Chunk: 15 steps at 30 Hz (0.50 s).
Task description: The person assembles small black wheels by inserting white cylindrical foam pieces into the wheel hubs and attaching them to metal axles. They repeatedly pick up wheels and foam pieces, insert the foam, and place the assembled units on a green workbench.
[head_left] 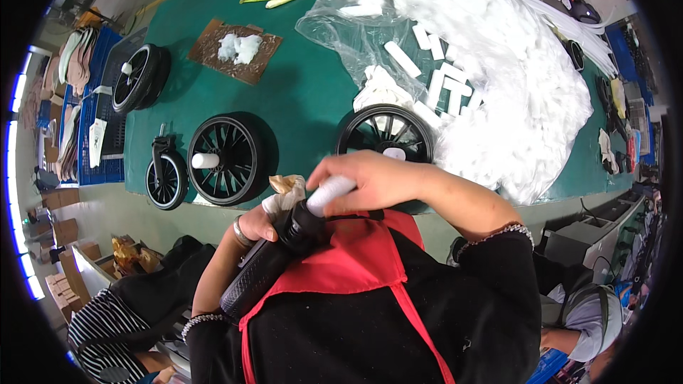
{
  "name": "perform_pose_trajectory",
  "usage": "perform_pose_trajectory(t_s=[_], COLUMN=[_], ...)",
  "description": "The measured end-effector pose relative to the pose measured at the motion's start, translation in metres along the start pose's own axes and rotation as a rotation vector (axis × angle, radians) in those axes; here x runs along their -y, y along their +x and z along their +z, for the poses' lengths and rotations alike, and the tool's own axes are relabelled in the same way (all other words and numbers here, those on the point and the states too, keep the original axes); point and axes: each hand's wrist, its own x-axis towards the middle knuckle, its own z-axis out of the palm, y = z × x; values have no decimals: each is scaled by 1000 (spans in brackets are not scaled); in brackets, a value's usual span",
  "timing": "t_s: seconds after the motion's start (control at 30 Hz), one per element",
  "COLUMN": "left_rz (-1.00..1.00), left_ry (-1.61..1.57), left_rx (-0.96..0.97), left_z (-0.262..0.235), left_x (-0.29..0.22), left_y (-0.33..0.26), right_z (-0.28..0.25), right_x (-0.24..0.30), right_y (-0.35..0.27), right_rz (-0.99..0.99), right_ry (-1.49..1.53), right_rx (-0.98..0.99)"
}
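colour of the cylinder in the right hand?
White cylinder; shows best in the head view.

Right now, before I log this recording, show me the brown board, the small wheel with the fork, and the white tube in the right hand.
Brown board (pixel 205 44): head view, bare left part.
Small wheel (pixel 165 181): head view, around its hub.
White tube (pixel 331 193): head view, its exposed side.

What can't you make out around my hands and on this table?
Head view:
- plastic bag: most contents, blurred by glare
- spoked wheel beside it: lower rim, behind the right hand
- white tube: full length, partly under that hand
- held wheel: one side, behind the red apron
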Motion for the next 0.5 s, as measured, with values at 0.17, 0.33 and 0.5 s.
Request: perform_pose_trajectory(t_s=[0.17, 0.33, 0.5], left_rz=[228, -90, -316], left_ry=[102, 1219, 1656], left_rx=[-252, -874, -990], left_z=[-39, -55, -71], left_x=[-25, -64, -51], left_y=[18, 66, 102], right_z=[-84, -156, -193], right_x=[-111, -225, -215], right_y=[-57, -149, -120], right_rz=[243, 587, 469], right_ry=[-117, -882, -596], right_rx=[-742, -1168, -1166])
